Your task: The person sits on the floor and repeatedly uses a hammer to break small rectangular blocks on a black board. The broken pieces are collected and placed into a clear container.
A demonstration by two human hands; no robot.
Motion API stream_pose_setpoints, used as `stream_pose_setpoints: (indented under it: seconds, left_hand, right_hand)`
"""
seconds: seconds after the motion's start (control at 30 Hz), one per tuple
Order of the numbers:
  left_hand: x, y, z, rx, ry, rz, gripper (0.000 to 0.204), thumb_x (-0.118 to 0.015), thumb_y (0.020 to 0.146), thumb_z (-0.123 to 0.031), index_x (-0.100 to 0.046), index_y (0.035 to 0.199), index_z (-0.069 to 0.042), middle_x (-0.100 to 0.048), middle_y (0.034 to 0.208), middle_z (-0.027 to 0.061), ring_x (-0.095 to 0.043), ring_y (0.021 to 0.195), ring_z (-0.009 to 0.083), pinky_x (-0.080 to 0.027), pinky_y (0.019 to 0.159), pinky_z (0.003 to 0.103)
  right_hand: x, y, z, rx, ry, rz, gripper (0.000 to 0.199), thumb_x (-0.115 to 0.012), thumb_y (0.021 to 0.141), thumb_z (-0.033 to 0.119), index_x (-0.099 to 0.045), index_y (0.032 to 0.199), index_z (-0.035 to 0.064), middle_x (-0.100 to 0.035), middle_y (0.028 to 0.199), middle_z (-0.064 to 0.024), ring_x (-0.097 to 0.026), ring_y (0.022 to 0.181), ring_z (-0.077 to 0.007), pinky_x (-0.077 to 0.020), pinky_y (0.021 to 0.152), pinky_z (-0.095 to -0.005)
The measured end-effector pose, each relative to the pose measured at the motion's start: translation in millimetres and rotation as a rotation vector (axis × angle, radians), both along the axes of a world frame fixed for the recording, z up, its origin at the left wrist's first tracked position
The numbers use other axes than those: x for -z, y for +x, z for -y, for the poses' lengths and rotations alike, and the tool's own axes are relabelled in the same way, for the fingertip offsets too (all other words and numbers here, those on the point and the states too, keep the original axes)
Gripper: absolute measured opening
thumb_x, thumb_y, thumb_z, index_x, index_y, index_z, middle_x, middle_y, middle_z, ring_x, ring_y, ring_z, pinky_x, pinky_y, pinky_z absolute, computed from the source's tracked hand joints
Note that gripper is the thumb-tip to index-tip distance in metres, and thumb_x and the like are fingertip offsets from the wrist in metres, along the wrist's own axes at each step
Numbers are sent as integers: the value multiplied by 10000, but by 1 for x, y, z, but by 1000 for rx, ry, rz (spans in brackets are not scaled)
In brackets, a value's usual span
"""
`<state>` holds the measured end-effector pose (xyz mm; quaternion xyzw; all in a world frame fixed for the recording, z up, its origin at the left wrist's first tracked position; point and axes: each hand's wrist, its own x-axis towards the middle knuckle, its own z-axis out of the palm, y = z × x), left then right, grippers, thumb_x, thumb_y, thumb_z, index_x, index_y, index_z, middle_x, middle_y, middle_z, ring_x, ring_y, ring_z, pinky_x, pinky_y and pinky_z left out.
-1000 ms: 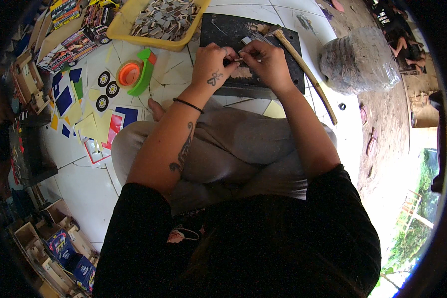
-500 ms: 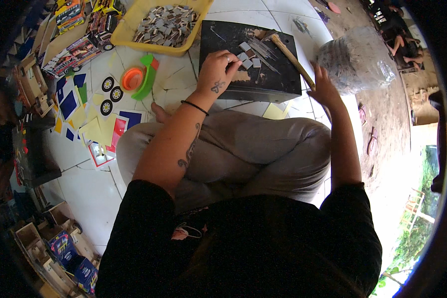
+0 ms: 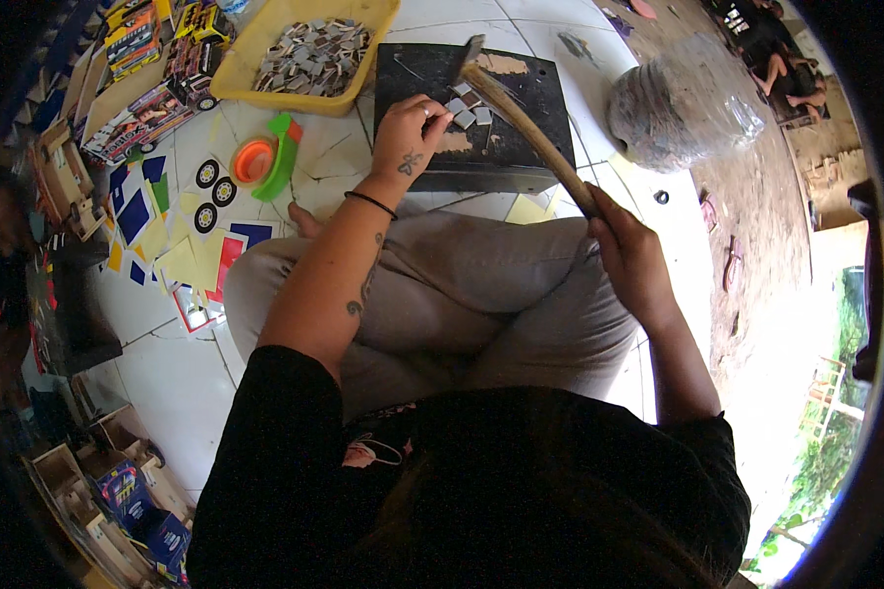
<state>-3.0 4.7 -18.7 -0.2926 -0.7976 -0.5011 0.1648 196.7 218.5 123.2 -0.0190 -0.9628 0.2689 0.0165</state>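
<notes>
Now the right hand point(image 3: 627, 245) is gripping the hammer point(image 3: 529, 133); the left hand point(image 3: 409, 137), pinching, contents unclear, is needing clearance from it.

Hammer point(image 3: 524, 122): handle is showing yellowish-brown wood, head is showing dark grey.
Box point(image 3: 516, 157): is showing black with worn tan patches.
Small squares point(image 3: 464, 119): are showing grey faces (one is showing brown).
Basin point(image 3: 285, 98): is showing solid yellow.
Paper pieces point(image 3: 177, 263): are mixing dark blue, pale yellow, green and red.
Trousers point(image 3: 521, 257): are showing plain grey-brown.
Shirt point(image 3: 530, 471): is showing black with a pink print.
</notes>
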Motion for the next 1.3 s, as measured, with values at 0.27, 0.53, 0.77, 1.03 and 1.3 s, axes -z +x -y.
stream_pose_setpoints:
  seconds: [0.27, 0.53, 0.77, 1.03, 1.3]
  left_hand:
    - [1, 0, 0, -15, -11, -22, 103, -652, 816, -112, -625, 772, -23, -574, 713, 103, -557, 664, 295, -445, 653, 374]
    - [3, -2, 1, -24, -62, -152, 119, -653, 830, -113, -639, 796, 0, -612, 756, 105, -595, 688, 275, -466, 647, 365]
    - [4, -1, 2, -37, -93, -116, 122, -662, 820, -109, -634, 786, 4, -620, 764, 108, -605, 696, 281, -471, 646, 359]
    - [6, -2, 0, -44, -54, -134, 114, -665, 817, -95, -635, 779, 8, -623, 757, 112, -610, 684, 276, -474, 628, 359]
    - [5, 1, 1, -58, -57, -141, 132, -654, 830, -111, -632, 782, 10, -623, 761, 113, -612, 705, 287, -475, 652, 357]
  right_hand:
    - [-2, 13, 21, 14, 122, -37, 405, -541, 896, 73, -486, 1298, 81, -634, 976, -188, -646, 844, -352, -517, 711, -408]
    - [6, 15, 17, 26, 72, -77, 407, -533, 897, 77, -482, 1301, 82, -625, 1033, -200, -640, 878, -364, -513, 741, -420]
    - [12, 17, 16, 25, 44, -70, 411, -534, 900, 84, -475, 1306, 77, -615, 1087, -201, -632, 926, -363, -512, 768, -424]
    - [15, 17, 16, 37, -5, -84, 412, -515, 913, 81, -459, 1321, 86, -616, 1059, -208, -645, 888, -355, -522, 732, -422]
    - [21, 13, 13, 31, -20, -27, 391, -497, 922, 91, -479, 1312, 73, -620, 1063, -211, -633, 928, -364, -510, 775, -413]
